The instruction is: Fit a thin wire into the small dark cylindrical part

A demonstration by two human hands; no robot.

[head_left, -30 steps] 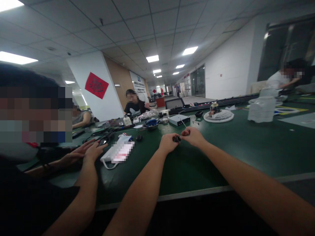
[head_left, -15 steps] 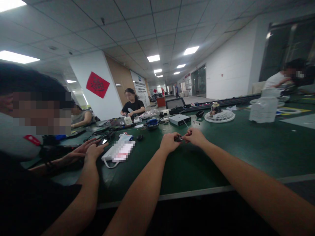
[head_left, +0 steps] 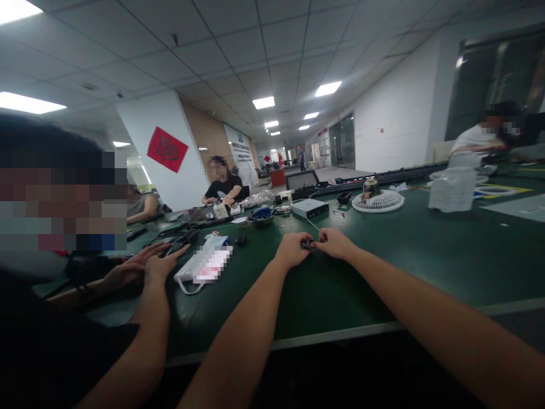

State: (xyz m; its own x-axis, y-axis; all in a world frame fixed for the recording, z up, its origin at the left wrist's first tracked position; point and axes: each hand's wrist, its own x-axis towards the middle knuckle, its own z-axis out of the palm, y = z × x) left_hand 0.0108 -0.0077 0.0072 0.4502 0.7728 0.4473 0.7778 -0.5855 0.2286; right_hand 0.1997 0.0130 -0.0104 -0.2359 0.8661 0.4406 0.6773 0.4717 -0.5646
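Note:
Both my hands meet over the green table (head_left: pixel 340 289), a little short of the grey box. My left hand (head_left: pixel 293 250) is closed on a small dark round part (head_left: pixel 306 243) with a metallic ring, its far side hidden by my fingers. Close against it, my right hand (head_left: pixel 335 244) is closed around a thin metal rod (head_left: pixel 314 225) that sticks up and to the left; its lower end is hidden in my grip. The right fingertips appear to touch the round part. What kind of part it is I cannot make out.
Beyond my hands lie a grey metal box (head_left: pixel 310 208), a white fan grille (head_left: pixel 378 201) and a blue object (head_left: pixel 261 213). White plastic pieces (head_left: pixel 452 190) stand right. A bag (head_left: pixel 204 261), a computer mouse (head_left: pixel 240 240) and a co-worker's hands (head_left: pixel 157 261) are left.
My right hand has moved slightly left, closer to my left hand. The thin rod now leans further left. The co-worker's hands at left have shifted a little around their dark device.

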